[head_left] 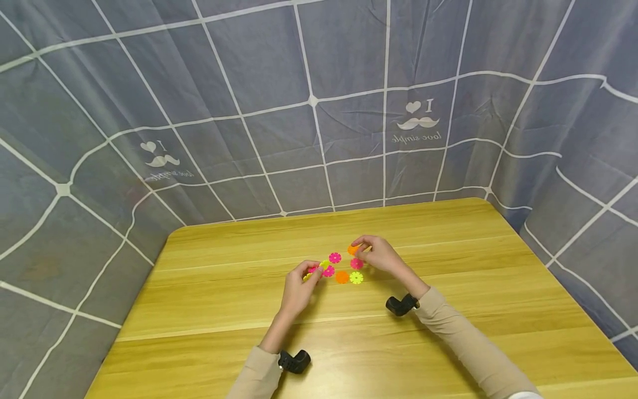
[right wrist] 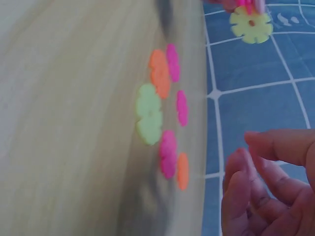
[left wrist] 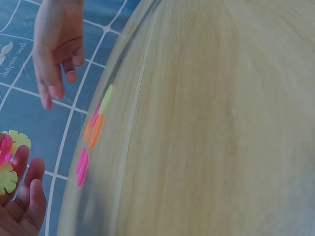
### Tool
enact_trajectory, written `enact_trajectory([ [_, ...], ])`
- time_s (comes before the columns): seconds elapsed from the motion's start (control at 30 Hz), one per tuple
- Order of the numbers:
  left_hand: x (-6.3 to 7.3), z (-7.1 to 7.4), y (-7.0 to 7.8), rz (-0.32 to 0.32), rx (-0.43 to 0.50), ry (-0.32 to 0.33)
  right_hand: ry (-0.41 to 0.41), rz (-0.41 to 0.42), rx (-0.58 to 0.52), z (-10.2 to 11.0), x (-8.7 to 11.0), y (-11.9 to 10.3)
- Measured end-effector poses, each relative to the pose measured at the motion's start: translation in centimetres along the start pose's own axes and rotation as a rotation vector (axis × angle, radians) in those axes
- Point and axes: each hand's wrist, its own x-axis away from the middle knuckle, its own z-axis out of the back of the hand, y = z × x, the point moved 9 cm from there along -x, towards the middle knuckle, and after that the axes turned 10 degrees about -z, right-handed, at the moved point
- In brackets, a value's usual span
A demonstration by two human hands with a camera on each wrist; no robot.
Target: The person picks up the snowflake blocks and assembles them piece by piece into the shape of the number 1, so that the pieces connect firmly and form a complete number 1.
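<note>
My left hand [head_left: 297, 288] pinches a small joined set of notched plastic flower discs, raised above the table. In the left wrist view the set shows a yellow disc [left wrist: 7, 179] and a pink disc [left wrist: 5, 147], with another yellow disc [left wrist: 19, 140] behind. Fingers partly cover it. My right hand [head_left: 381, 256] hovers over the loose discs, its fingers loosely bent with nothing between them. Nearest to it are an orange disc [head_left: 353, 250] and a pink disc [head_left: 356, 264], both lying on the table.
Other loose discs lie flat close by: yellow [head_left: 356, 277], orange [head_left: 341, 277], pink [head_left: 335, 257] and another pink one [head_left: 329, 271]. The wooden table [head_left: 349, 343] ends at the back against a grey-blue gridded curtain [head_left: 349, 133]. Each wrist wears a black camera.
</note>
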Motion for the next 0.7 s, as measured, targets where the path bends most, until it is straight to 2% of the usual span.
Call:
enact_trajectory([
  [0.2, 0.0, 0.2, 0.0, -0.010, 0.030, 0.025, -0.021, -0.022, 0.083, -0.6, -0.3, 1.0],
  [0.47, 0.0, 0.4, 0.0, -0.012, -0.039, 0.032, -0.012, -0.060, 0.209, -0.9, -0.8, 1.5],
  [0.7, 0.0, 0.2, 0.3, -0.015, -0.040, 0.015, -0.064, -0.084, 0.226, -1.4, -1.7, 2.0],
])
